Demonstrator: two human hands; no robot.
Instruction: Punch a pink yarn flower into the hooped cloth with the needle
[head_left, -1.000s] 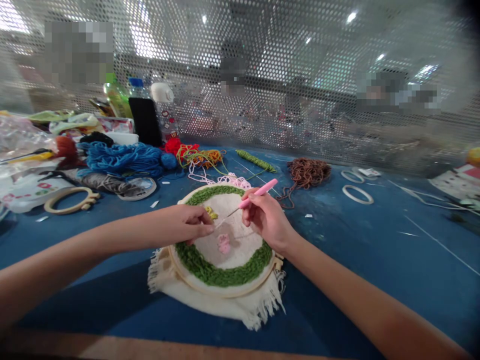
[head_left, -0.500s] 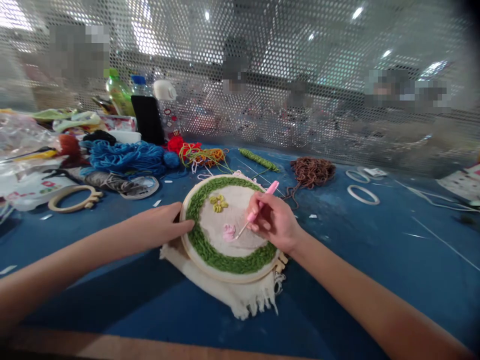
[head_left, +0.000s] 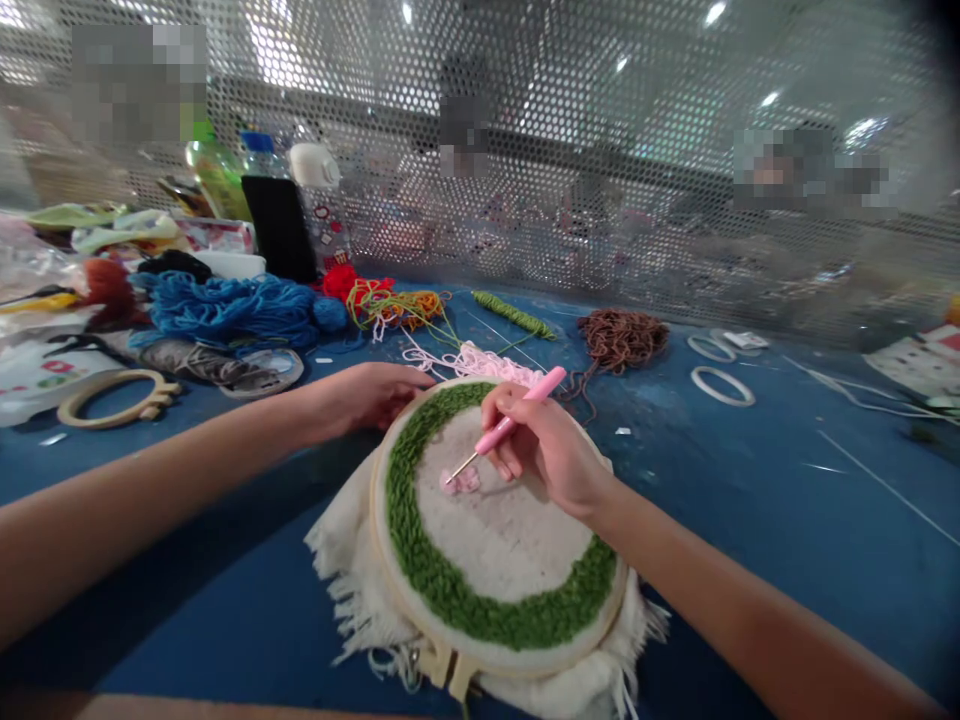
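Observation:
A round wooden embroidery hoop (head_left: 380,540) holds white cloth with frayed edges (head_left: 352,590), tilted toward me above the table. Thick green yarn loops (head_left: 510,620) form a ring on the fabric, and a small pink yarn patch (head_left: 465,482) lies inside it. My right hand (head_left: 544,440) is closed around a pink punch needle (head_left: 517,415), whose metal tip meets the left part of the pink patch. My left hand (head_left: 375,392) grips the hoop's far left rim; its fingertips are partly hidden there. The hoop's screw clamp (head_left: 448,668) points toward me.
Behind the hoop lie pink yarn (head_left: 495,362), a green skein (head_left: 514,313) and brown yarn (head_left: 622,338). Blue yarn (head_left: 225,310), a spare hoop (head_left: 71,410), a phone (head_left: 279,230) and bottles (head_left: 319,205) occupy the left. White rings (head_left: 722,386) lie right. A perforated metal screen (head_left: 525,220) borders the table.
The hoop has turned, its clamp going from the right to the near side, and come closer. My left hand shifted to the far rim. The needle tip moved to the pink patch's left part.

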